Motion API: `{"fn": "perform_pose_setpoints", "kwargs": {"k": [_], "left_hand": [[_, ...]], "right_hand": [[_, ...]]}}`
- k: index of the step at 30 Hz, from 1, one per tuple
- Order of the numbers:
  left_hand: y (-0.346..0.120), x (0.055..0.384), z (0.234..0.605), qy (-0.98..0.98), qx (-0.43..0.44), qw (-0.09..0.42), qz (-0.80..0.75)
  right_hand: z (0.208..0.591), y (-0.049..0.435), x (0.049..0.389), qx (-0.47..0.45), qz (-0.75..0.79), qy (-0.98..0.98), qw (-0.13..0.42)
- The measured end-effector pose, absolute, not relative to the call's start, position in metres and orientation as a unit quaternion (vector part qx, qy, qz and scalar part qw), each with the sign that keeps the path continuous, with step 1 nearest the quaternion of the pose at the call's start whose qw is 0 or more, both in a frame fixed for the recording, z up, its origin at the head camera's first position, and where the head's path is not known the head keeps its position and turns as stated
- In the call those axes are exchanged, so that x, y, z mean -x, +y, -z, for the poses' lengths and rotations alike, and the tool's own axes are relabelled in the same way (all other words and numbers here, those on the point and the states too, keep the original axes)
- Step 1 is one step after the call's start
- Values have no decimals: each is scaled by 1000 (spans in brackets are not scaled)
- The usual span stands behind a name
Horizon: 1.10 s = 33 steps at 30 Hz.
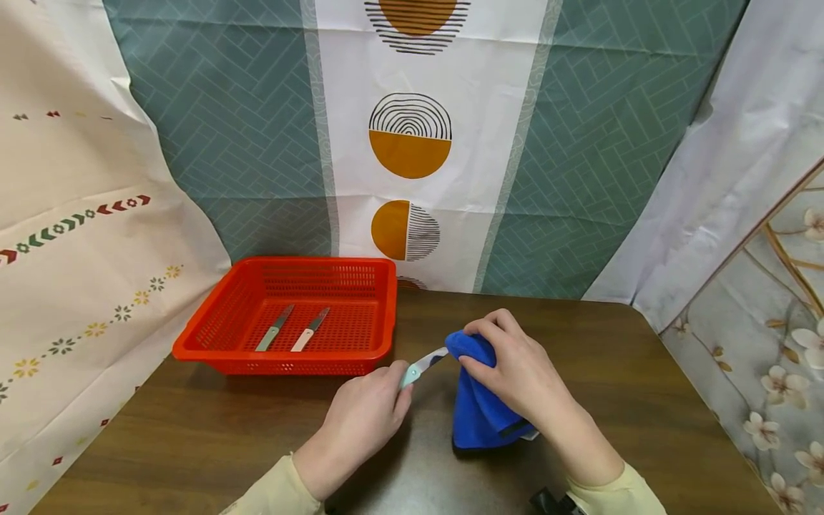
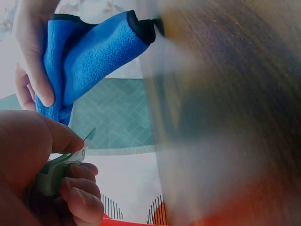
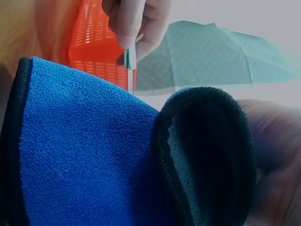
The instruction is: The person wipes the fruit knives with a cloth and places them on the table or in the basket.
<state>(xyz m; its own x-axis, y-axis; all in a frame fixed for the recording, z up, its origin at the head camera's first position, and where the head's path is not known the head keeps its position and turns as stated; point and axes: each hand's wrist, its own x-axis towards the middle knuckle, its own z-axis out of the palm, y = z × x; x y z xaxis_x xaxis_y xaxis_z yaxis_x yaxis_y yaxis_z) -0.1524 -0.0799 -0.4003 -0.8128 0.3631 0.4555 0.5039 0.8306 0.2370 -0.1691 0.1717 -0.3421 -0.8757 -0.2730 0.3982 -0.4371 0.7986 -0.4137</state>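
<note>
Far left, one red basket (image 1: 296, 365) holds two knives (image 1: 275, 328); left hand (image 1: 367, 406) grips a third knife (image 1: 415, 373), right hand (image 1: 524, 368) pinches one cloth (image 1: 478, 415).

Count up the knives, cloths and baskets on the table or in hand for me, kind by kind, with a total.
Knives: 3 (held knife in the left hand; green-handled knife and pale-handled knife in the red basket)
Cloths: 1 (blue cloth, held by the right hand)
Baskets: 1 (the red one)
Total: 5
</note>
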Motion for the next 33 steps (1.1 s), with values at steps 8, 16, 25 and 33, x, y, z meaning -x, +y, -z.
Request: {"fn": "perform_pose_setpoints", "kwargs": {"k": [8,16,25,33], "left_hand": [[-80,149,402,-934,234,198,181],[-79,147,399,-932,239,205,178],[-77,145,397,-929,246,223,165],[-75,144,398,-932,245,217,160]], "right_hand": [[348,156,163,-218,-247,-930,164],[350,148,161,-234,-238,-928,164],[353,145,160,-263,-232,-922,167],[356,143,160,-258,-226,-926,157]]}}
